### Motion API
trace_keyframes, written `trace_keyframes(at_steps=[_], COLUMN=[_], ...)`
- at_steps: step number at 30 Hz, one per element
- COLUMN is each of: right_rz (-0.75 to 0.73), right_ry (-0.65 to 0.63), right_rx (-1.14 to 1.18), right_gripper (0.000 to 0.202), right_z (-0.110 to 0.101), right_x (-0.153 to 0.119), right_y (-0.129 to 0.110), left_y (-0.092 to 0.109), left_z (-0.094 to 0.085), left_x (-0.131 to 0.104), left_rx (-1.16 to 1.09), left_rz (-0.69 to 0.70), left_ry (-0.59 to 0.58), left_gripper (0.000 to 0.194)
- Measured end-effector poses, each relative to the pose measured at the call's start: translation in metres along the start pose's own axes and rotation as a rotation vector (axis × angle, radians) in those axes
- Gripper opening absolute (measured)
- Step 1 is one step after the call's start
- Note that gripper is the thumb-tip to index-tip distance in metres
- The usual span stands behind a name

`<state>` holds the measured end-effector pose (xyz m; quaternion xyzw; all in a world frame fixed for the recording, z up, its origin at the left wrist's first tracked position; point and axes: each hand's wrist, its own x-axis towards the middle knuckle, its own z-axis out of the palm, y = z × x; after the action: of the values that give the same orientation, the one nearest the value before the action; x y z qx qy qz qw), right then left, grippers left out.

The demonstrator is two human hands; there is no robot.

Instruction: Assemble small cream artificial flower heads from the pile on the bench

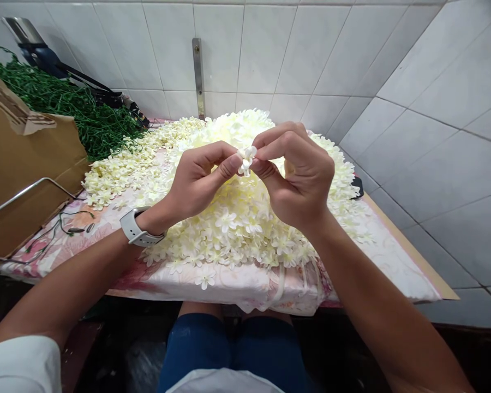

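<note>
Between my two hands, a small white artificial flower (pixel 246 160) is pinched above a big heap of loose cream-white blossoms (pixel 245 218). My left hand (pixel 204 177) grips its left side between thumb and forefinger; a watch with a pale strap is on that wrist. From the other side, the thumb and forefinger of my right hand (pixel 297 172) hold the flower too. The fingertips cover part of it, so how its pieces fit together cannot be made out. One single blossom (pixel 205 279) lies apart near the table's front edge.
A floral-patterned cloth (pixel 245 284) covers the table. Smaller cream blossoms (pixel 118 174) spread to the left, beside green plastic stems (pixel 94 120) and a cardboard box (pixel 36 164). A metal wire frame (pixel 28 194) stands by the box. Tiled walls close off the back and right.
</note>
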<state>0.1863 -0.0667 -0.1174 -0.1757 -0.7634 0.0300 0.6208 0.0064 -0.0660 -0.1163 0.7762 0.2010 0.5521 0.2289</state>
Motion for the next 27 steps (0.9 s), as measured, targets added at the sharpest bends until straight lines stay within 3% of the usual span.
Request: trace_keyframes(at_steps=[5, 18, 27], right_rz=[-0.012, -0.042, 0.010], right_ry=[-0.041, 0.000, -0.010], right_rx=[0.007, -0.059, -0.145], right_gripper=[0.023, 0.024, 0.023], right_z=[-0.0002, -0.0015, -0.0025], right_x=[0.0001, 0.0009, -0.0030], right_y=[0.0008, -0.0020, 0.0005], left_y=[0.0007, 0.0040, 0.0008], left_z=[0.0005, 0.0010, 0.0068], left_x=[-0.0009, -0.0014, -0.0040], left_rx=[0.043, 0.176, 0.045], left_rz=[0.007, 0.086, 0.077], left_ry=[0.011, 0.097, 0.089], left_gripper=[0.035, 0.027, 0.012])
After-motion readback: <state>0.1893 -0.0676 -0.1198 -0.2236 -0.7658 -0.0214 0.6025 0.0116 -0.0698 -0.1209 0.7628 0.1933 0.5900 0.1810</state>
